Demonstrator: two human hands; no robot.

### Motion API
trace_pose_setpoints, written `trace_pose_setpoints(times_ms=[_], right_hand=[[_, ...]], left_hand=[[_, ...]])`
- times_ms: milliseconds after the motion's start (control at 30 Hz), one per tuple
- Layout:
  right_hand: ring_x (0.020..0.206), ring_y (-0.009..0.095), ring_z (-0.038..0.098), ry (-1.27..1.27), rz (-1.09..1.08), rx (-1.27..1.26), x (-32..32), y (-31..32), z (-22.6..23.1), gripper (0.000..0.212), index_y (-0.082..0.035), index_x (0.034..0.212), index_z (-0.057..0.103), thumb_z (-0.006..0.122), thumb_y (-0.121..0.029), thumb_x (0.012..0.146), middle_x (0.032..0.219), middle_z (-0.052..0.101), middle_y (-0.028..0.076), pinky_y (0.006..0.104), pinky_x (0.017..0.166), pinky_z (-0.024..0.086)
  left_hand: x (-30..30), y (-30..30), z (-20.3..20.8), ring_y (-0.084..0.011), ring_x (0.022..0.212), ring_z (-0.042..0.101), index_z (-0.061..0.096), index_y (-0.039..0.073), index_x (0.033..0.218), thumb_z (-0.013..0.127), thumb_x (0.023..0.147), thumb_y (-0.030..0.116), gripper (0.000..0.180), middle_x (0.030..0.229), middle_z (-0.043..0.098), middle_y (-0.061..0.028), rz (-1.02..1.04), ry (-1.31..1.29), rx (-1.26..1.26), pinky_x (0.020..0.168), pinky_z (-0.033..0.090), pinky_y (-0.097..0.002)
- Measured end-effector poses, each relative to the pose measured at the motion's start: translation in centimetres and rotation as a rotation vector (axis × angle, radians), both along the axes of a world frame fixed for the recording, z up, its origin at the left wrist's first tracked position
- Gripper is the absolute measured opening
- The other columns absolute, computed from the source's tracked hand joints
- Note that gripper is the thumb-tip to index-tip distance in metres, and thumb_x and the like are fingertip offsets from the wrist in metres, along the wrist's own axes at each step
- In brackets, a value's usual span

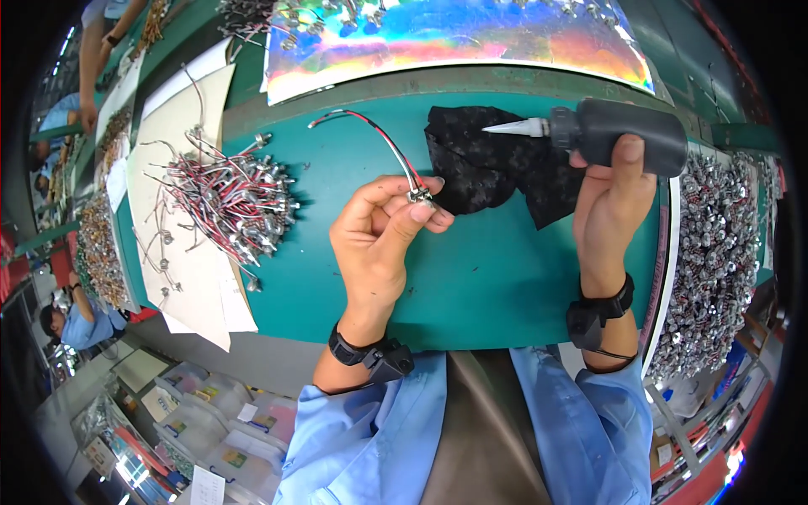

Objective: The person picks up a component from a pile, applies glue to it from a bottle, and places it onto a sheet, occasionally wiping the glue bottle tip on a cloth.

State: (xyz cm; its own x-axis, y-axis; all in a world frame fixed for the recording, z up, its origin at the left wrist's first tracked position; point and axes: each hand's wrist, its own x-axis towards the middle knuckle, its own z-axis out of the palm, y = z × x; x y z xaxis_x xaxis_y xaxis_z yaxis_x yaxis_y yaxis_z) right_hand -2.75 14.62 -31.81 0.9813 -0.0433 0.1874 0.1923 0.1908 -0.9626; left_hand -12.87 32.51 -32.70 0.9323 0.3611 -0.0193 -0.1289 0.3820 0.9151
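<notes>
Between the thumb and fingers of my left hand [380,227] is a small metal component with wires [418,194]; its red, black and white leads curve up and to the left. My right hand [616,198] grips a black squeeze bottle [631,133], tipped on its side. The bottle's pale tapered nozzle [515,127] points left, above and apart from the component. Under the nozzle a crumpled black cloth [475,168] lies on the green work mat [337,286].
A heap of similar wired components [236,198] lies at the left, partly on cream cardboard [181,278]. A shiny iridescent sheet [463,42] with more components spans the back. A tray full of metal parts [711,252] stands at the right. Co-workers [84,324] sit at the far left.
</notes>
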Motion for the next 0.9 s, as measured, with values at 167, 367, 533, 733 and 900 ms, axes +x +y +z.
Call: trace_pose_setpoints(times_ms=[167, 367, 533, 733, 900], right_hand=[[0.074, 0.011, 0.052, 0.047, -0.044, 0.187, 1.1, -0.8, 1.7, 0.036, 0.000, 0.103, 0.049, 0.046, -0.033, 0.088, 0.093, 0.057, 0.008, 0.0248, 0.059, 0.040], [0.065, 0.010, 0.048, 0.118, -0.035, 0.227, 1.8, -3.2, 0.8, 0.033, -0.002, 0.096, 0.052, 0.046, -0.034, 0.088, 0.085, 0.057, 0.005, 0.0231, 0.054, 0.036], [0.063, 0.009, 0.046, 0.163, -0.064, 0.267, 1.7, -3.8, -0.5, 0.030, -0.003, 0.093, 0.052, 0.047, -0.032, 0.088, 0.082, 0.056, 0.003, 0.0226, 0.054, 0.037], [0.062, 0.008, 0.046, 0.159, -0.063, 0.261, 2.1, -4.5, -0.4, 0.029, -0.003, 0.093, 0.051, 0.046, -0.031, 0.088, 0.081, 0.055, 0.003, 0.0222, 0.053, 0.036], [0.062, 0.009, 0.046, 0.203, -0.128, 0.288, 2.2, -4.8, 0.1, 0.028, -0.003, 0.094, 0.051, 0.046, -0.031, 0.088, 0.081, 0.055, 0.003, 0.0227, 0.053, 0.037]], left_hand=[[-0.6, 1.0, 2.5, -0.0207, 0.068, 0.060, 0.051, -0.004, 0.096, 0.056, 0.078, 0.001, 0.019, 0.092, 0.058, -0.0192, 0.044, -0.022, 0.011, 0.060, 0.050, -0.0295], [1.3, 4.7, 7.5, -0.0183, 0.071, 0.057, 0.052, -0.004, 0.098, 0.057, 0.078, 0.009, 0.025, 0.089, 0.057, -0.0130, 0.252, -0.085, 0.339, 0.062, 0.047, -0.0271], [9.9, 7.1, 10.5, -0.0097, 0.069, 0.051, 0.057, -0.005, 0.096, 0.066, 0.072, 0.015, 0.032, 0.080, 0.058, -0.0055, 0.308, 0.201, 0.713, 0.062, 0.040, -0.0208], [19.8, 7.9, 3.1, -0.0189, 0.071, 0.056, 0.067, 0.005, 0.075, 0.071, 0.061, 0.021, 0.022, 0.080, 0.060, -0.0127, 0.119, 0.262, 1.073, 0.065, 0.042, -0.0276], [20.4, 5.5, -0.1, -0.0217, 0.071, 0.059, 0.067, 0.005, 0.077, 0.068, 0.063, 0.020, 0.021, 0.080, 0.062, -0.0136, 0.224, 0.290, 1.487, 0.064, 0.045, -0.0300]])
